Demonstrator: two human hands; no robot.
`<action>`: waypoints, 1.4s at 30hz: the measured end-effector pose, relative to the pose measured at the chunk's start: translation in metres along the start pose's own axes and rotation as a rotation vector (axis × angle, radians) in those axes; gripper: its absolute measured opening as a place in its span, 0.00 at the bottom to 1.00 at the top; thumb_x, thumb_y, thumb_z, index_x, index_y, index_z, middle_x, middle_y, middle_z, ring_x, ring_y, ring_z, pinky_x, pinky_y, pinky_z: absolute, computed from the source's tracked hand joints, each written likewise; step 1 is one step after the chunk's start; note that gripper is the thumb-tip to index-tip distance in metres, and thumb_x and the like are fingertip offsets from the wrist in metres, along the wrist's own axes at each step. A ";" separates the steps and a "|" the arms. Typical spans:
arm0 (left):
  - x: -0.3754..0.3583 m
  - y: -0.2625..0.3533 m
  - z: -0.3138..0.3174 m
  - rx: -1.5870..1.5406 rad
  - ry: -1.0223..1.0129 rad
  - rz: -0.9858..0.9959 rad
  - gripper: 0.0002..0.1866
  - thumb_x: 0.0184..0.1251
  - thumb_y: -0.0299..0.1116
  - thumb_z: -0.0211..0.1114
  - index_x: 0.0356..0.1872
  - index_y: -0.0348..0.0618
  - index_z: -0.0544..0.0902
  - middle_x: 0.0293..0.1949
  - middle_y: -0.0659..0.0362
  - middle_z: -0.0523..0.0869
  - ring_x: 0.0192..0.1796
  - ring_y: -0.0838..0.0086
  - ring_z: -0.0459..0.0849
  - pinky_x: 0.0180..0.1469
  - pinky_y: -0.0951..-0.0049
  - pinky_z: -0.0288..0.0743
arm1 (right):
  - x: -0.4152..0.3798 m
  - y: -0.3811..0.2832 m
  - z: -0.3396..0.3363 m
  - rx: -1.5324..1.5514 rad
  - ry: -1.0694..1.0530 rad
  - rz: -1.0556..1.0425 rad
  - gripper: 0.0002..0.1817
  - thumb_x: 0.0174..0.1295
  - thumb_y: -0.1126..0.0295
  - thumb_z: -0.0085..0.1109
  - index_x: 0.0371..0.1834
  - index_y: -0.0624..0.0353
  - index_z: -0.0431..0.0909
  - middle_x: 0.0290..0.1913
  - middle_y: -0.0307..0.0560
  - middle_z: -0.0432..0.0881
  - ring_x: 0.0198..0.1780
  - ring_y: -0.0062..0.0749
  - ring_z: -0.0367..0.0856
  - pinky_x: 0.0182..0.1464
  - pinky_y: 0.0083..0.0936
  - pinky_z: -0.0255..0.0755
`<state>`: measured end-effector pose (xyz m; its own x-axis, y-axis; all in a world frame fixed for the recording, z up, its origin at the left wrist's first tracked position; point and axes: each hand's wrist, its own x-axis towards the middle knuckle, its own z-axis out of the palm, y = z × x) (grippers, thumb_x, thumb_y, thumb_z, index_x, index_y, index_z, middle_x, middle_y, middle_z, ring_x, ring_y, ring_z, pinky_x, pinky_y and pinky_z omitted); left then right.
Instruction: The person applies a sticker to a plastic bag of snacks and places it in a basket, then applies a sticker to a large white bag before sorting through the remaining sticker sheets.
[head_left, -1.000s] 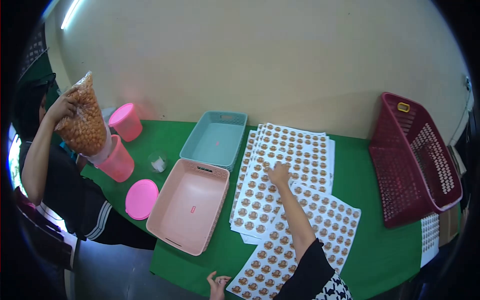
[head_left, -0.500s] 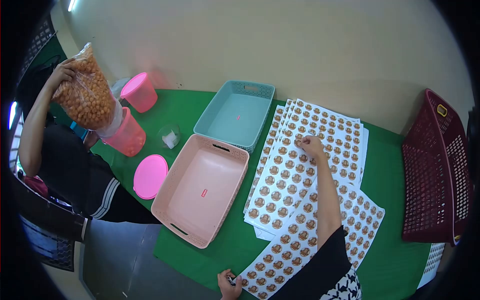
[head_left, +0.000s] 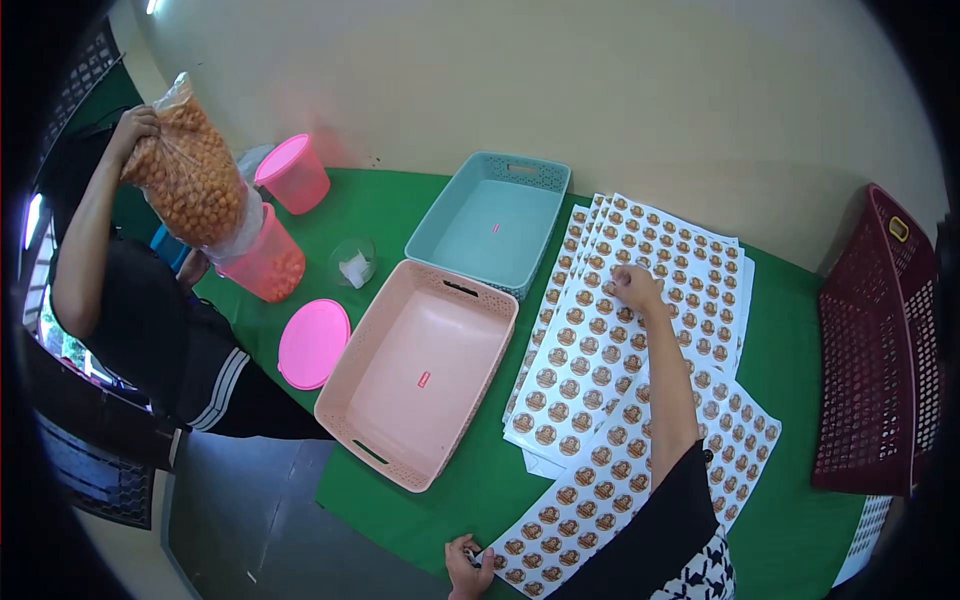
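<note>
Sheets of round brown stickers (head_left: 570, 375) lie overlapping on the green table. Over the upper part of the stack is my right hand (head_left: 636, 289), its fingers drawn together at a sticker; whatever they pinch is too small to make out. At the front edge, my left hand (head_left: 468, 567) is closed at the lower left corner of the front sheet (head_left: 590, 490), with a small dark thing between its fingers that I cannot identify.
A pink tray (head_left: 415, 370) and a teal tray (head_left: 490, 225) stand left of the sheets. Further left, a person (head_left: 160, 320) tips a bag of orange balls (head_left: 190, 175) into a pink container (head_left: 270, 265). A pink lid (head_left: 314, 344) lies nearby. A maroon basket (head_left: 870, 350) is at right.
The whole view has shifted slightly, moving most things a little to the right. More orange balls show in the pink container. Both my hands stay at about the same places on the sheets.
</note>
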<state>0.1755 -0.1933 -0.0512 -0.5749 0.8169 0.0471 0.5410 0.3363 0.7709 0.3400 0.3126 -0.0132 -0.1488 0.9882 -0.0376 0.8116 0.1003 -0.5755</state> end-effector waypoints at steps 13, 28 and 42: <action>0.007 0.007 -0.006 -0.080 0.019 0.134 0.17 0.52 0.31 0.58 0.42 0.32 0.70 0.27 0.53 0.74 0.32 0.63 0.71 0.36 0.66 0.66 | 0.011 -0.009 0.012 -0.038 -0.144 -0.197 0.11 0.51 0.74 0.45 0.35 0.66 0.72 0.39 0.57 0.74 0.43 0.48 0.72 0.47 0.36 0.66; 0.078 0.013 0.005 -0.259 -0.064 0.136 0.16 0.65 0.38 0.50 0.39 0.33 0.62 0.33 0.52 0.67 0.37 0.69 0.67 0.40 0.68 0.62 | -0.401 0.019 -0.011 0.702 0.253 0.191 0.05 0.53 0.77 0.49 0.31 0.65 0.74 0.31 0.47 0.74 0.35 0.32 0.71 0.41 0.26 0.65; 0.091 0.044 0.021 0.000 -0.621 0.332 0.34 0.55 0.45 0.59 0.56 0.29 0.60 0.61 0.39 0.54 0.63 0.50 0.54 0.64 0.54 0.48 | -0.568 0.027 0.008 -0.001 0.693 0.635 0.25 0.44 0.73 0.56 0.48 0.63 0.63 0.50 0.56 0.61 0.53 0.50 0.60 0.55 0.42 0.54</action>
<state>0.1597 -0.0950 -0.0264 0.0776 0.9928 -0.0916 0.6274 0.0228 0.7783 0.4417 -0.2472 -0.0138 0.6913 0.7066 0.1509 0.6260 -0.4815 -0.6134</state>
